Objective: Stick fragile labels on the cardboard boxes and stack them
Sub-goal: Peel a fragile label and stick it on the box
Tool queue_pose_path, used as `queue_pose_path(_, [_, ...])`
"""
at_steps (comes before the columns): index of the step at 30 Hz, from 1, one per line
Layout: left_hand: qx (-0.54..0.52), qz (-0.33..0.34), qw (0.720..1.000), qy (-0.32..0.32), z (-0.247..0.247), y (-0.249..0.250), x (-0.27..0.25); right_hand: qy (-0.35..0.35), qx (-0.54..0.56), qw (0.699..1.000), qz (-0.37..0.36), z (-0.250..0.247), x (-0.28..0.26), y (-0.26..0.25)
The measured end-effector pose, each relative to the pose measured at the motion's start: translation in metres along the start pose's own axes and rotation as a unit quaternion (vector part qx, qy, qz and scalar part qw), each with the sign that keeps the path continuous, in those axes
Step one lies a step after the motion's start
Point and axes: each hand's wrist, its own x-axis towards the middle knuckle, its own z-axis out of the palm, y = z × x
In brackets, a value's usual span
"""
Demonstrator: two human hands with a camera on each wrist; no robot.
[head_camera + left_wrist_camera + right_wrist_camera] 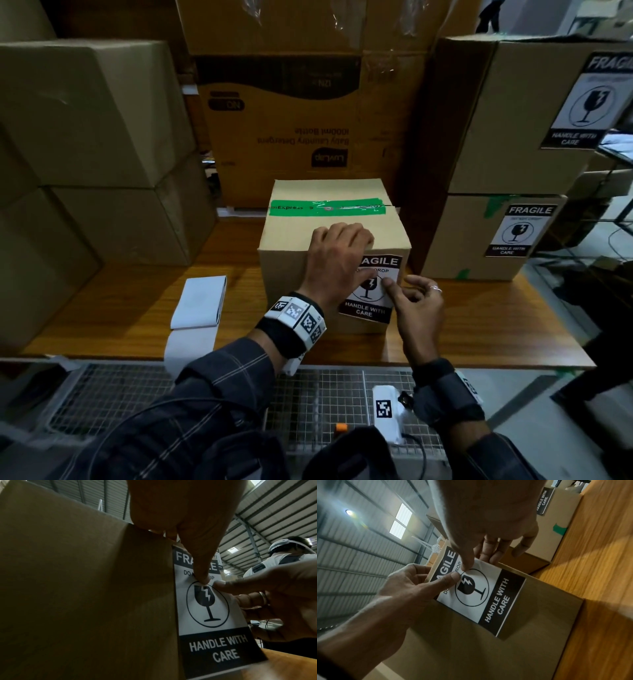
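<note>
A small cardboard box (301,240) with green tape on top stands in the middle of the wooden table (120,308). A black and white fragile label (368,310) lies on its front face near the right corner; its lower end looks slightly lifted. My left hand (337,260) hooks its fingers over the box's top front edge, and its thumb (202,573) presses the label (214,615). My right hand (416,305) presses its thumb (465,562) on the label (471,601) next to the left thumb. Its fingers lie loosely bent past the box's right corner.
Plain boxes (85,113) are stacked at the left, and a big printed box (291,120) stands behind. Two labelled boxes (479,236) are stacked at the right. White label sheets (200,301) lie left of the small box. A wire grid (325,404) runs below the table's edge.
</note>
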Motion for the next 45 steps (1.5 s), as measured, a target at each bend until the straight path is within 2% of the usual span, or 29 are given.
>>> queue_pose_path(12, [-0.013, -0.003, 1.0, 0.005, 0.0, 0.0, -0.002, -0.025, -0.067, 0.997, -0.03, -0.005, 0.012, 0.017])
queue_pose_path(21, [-0.019, 0.01, 1.0, -0.022, -0.007, -0.005, -0.006, -0.084, -0.142, 0.986, -0.003, -0.006, 0.009, 0.059])
queue_pose_path(30, [-0.071, -0.005, 0.997, -0.023, -0.013, -0.011, -0.008, -0.018, -0.162, 0.986, -0.047, 0.023, 0.001, 0.052])
queue_pose_path(34, [-0.121, 0.019, 0.991, -0.062, -0.025, -0.023, -0.012, -0.025, -0.198, 0.979, -0.032, 0.022, -0.004, 0.063])
queue_pose_path(36, [-0.124, 0.026, 0.991, -0.051, -0.032, -0.03, -0.017, -0.037, -0.208, 0.977, -0.02, 0.017, -0.005, 0.073])
queue_pose_path(38, [-0.131, 0.011, 0.991, -0.013, -0.04, -0.042, -0.024, -0.043, -0.201, 0.979, -0.01, 0.01, -0.009, 0.077])
queue_pose_path(41, [-0.139, -0.037, 0.985, 0.092, -0.05, -0.069, -0.046, -0.028, -0.186, 0.982, -0.01, 0.0, -0.014, 0.071])
queue_pose_path(43, [-0.191, -0.134, 0.961, 0.151, -0.056, -0.081, -0.068, -0.01, -0.167, 0.986, -0.027, -0.007, -0.015, 0.059])
queue_pose_path(45, [-0.281, -0.237, 0.916, 0.161, -0.058, -0.088, -0.089, -0.005, -0.138, 0.99, -0.039, -0.008, -0.012, 0.047])
